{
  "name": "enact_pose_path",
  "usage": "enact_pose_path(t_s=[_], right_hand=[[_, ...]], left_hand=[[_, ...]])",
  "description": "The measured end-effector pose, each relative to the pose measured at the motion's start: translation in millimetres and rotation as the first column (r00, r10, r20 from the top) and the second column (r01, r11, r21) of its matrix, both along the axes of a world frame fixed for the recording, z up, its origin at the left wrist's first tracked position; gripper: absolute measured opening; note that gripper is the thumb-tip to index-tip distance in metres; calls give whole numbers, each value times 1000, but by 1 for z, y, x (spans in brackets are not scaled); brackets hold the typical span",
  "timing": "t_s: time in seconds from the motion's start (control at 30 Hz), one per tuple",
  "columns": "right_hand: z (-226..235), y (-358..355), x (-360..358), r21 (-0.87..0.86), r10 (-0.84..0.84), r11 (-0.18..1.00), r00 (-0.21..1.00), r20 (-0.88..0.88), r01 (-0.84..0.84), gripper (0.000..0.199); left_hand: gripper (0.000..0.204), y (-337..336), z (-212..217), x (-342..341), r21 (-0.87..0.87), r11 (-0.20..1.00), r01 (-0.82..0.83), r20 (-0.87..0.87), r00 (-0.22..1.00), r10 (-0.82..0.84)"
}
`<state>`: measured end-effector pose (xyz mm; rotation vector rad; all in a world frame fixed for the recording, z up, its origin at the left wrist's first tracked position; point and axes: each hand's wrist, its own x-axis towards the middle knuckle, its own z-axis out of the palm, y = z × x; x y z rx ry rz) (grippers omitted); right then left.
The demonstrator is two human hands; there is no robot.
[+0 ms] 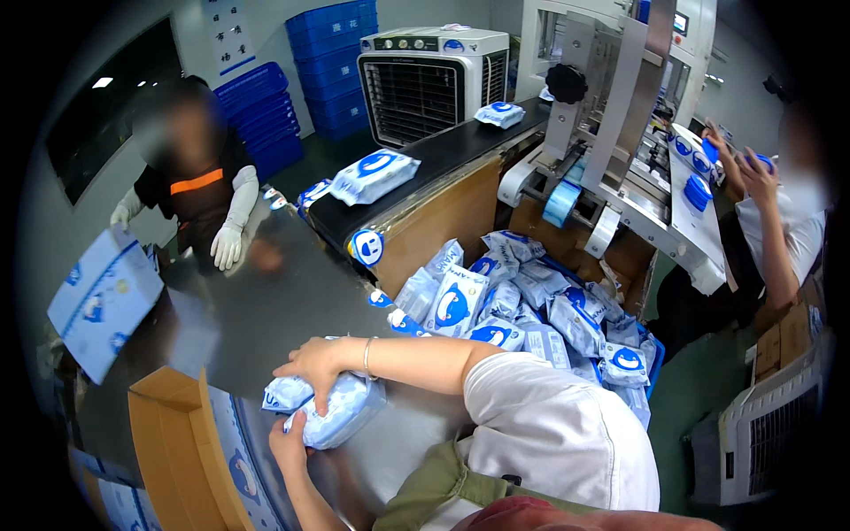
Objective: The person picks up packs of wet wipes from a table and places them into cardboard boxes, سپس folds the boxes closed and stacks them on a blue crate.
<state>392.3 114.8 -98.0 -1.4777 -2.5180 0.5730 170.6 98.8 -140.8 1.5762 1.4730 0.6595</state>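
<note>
Two soft light-blue wipe packs (343,414) lie pressed together at the near edge of the steel table (283,301). My right hand (317,361) lies on top of them with fingers curled over the upper edge. From below, my left hand (288,447) grips the same bundle. An open cardboard box (177,442) with printed sides stands just left of the packs, its flaps up.
A black conveyor belt (443,150) carries more packs (374,175) from a packing machine (602,106). A blue bin (540,301) heaped with packs sits on my right. A person in white gloves (227,246) stands across the table; another person (779,221) works at the machine. An air cooler (429,80) stands behind.
</note>
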Motion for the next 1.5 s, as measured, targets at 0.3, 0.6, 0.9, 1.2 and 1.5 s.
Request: enact_pose_path(t_s=[0.3,0.6,0.9,1.2,1.5], right_hand=[[-28,-24,-38,115,13,993,999,-51,-7,119],[-25,-32,-62,-69,202,972,948,-244,-225,94],[7,57,146,498,-284,738,879,-382,455,66],[40,114,381,453,-812,579,529,245,679,121],[73,167,321,149,-624,781,751,217,606,108]], left_hand=[[77,-36,-6,-14,582,793,180,-405,910,90],[61,-73,34,-25,468,778,419,-705,708,43],[53,-50,35,34,412,786,461,-561,808,-179],[54,-39,39,37,387,803,452,-571,802,-176],[52,-38,41,36,380,815,437,-538,821,-190]])
